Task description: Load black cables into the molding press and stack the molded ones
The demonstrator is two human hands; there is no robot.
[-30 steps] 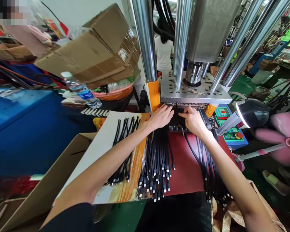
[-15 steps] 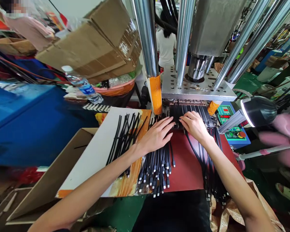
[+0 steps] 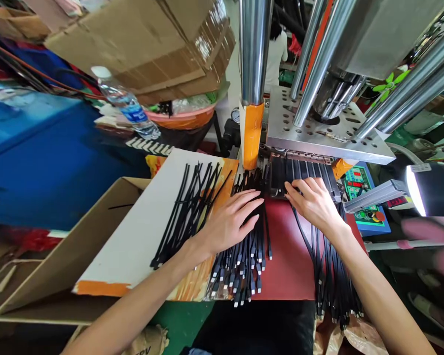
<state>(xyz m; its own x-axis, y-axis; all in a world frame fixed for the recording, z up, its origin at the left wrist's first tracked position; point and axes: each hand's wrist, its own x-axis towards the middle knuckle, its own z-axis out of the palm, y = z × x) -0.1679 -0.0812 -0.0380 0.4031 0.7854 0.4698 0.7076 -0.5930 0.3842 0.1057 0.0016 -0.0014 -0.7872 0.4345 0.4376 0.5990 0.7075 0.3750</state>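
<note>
My left hand [image 3: 231, 219] lies over a pile of black USB cables [image 3: 240, 268], its fingers stretched out towards the press. The white-tipped plugs of that pile point towards me. At the front edge of a slotted black fixture [image 3: 277, 180], my right hand [image 3: 313, 202] has thumb and fingers pinched on a black cable [image 3: 298, 222]. Several more cables [image 3: 333, 281] run out of the fixture's right part under my right wrist and hang over the table edge. My fingers partly hide the slots.
Above the fixture stands a steel press plate [image 3: 292, 133] on shiny columns. A control panel [image 3: 368, 197] and a lamp [image 3: 429, 190] are on the right. Left are a white board [image 3: 129, 236] bearing a cable bundle [image 3: 188, 209], an open carton [image 3: 62, 266] and a water bottle [image 3: 129, 106].
My left hand has drawn back from the fixture, leftwards over the cable pile. The right hand stays at the fixture's front edge. The camera has turned, shifting the press rightwards in view.
</note>
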